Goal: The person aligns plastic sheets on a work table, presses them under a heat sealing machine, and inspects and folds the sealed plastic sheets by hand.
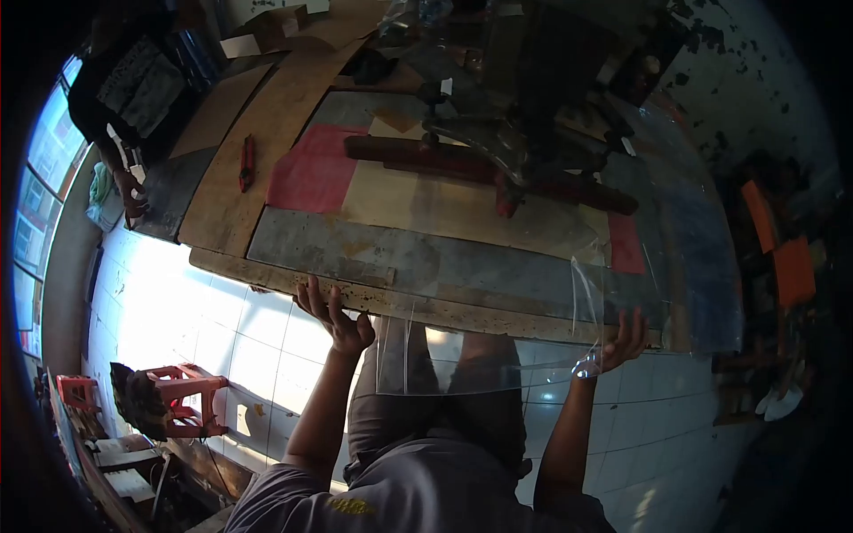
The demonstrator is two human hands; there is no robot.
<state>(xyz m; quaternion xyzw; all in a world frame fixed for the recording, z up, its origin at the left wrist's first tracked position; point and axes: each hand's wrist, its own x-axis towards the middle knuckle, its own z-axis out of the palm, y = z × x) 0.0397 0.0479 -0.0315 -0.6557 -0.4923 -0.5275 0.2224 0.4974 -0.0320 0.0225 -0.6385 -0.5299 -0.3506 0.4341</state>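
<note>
My left hand [333, 318] rests at the front edge of the worktable [426, 309], with its fingers apart over the wooden lip and nothing seen in it. At the right of the same edge, my right hand [619, 345] is closed on a clear plastic sheet [471, 380]. The sheet lies across the tabletop and hangs over the edge in front of my legs, with creases and glints near my right hand. Under the clear plastic are a yellowish sheet [400, 197] and red pieces [306, 169]. A dark red bar [444, 160] with a metal frame lies across them.
A red-handled tool [247, 164] lies on the brown board at left. Another person's hand [133, 197] is at the table's far left corner. Red plastic stools [191, 400] stand on the tiled floor at lower left. Orange objects [791, 266] are at right.
</note>
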